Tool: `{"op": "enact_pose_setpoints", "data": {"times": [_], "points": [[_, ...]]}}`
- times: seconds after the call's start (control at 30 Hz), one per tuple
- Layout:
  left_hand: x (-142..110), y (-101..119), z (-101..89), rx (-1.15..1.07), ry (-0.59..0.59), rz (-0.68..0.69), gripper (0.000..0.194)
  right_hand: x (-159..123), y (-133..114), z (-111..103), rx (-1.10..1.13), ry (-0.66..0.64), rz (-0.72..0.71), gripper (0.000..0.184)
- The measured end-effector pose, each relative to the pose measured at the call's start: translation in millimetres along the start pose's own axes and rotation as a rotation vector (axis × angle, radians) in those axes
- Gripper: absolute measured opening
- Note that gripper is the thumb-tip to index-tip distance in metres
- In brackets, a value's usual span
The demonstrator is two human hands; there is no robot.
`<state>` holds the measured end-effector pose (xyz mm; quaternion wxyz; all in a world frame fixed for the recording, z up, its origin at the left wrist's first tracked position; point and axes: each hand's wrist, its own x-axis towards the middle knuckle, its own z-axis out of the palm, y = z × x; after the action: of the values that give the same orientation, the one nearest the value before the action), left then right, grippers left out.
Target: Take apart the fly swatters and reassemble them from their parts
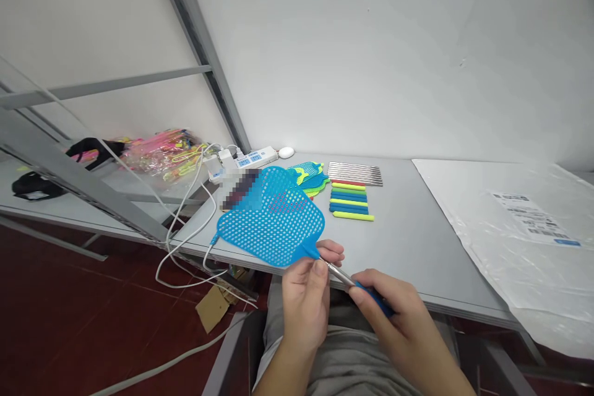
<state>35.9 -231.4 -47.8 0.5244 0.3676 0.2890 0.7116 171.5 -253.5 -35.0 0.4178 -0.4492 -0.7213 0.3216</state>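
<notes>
A blue fly swatter (273, 219) with a perforated head is held over the near edge of the grey table (408, 241). My left hand (307, 300) pinches the neck where the blue head meets the thin metal rod. My right hand (396, 322) is closed round the swatter's blue handle at the rod's other end. Farther back on the table lie more swatter heads (309, 174) in teal and green, a row of coloured handles (350, 200) and a bundle of metal rods (355, 173).
A white power strip (245, 159) with cables trailing off the table's left edge, a white round object (286, 152), a clear plastic bag (524, 229) with a label at right, a pile of bagged coloured swatters (162, 151) on the left bench, and slanted metal frame bars (204, 55).
</notes>
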Motion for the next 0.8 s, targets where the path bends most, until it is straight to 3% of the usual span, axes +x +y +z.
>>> {"op": "enact_pose_setpoints", "data": {"times": [0.17, 0.33, 0.6, 0.7, 0.8], "points": [[3, 10, -6.5, -0.031, -0.147, -0.029, 0.043, 0, -4, -4, 0.107, -0.140, 0.106, 0.024], [6, 13, -19.9, 0.021, -0.285, 0.001, 0.035, -1, -5, -5, 0.310, -0.245, 0.239, 0.036], [6, 7, -29.1, -0.175, -0.285, -0.114, 0.020, 0, 0, 5, 0.671, -0.424, 0.361, 0.041], [6, 5, -27.1, -0.219, -0.252, -0.080, 0.020, 2, 3, 7, 0.641, -0.403, 0.340, 0.039], [9, 5, -24.1, -0.201, -0.172, -0.021, 0.019, 5, 3, 8, 0.456, -0.291, 0.250, 0.034]]}}
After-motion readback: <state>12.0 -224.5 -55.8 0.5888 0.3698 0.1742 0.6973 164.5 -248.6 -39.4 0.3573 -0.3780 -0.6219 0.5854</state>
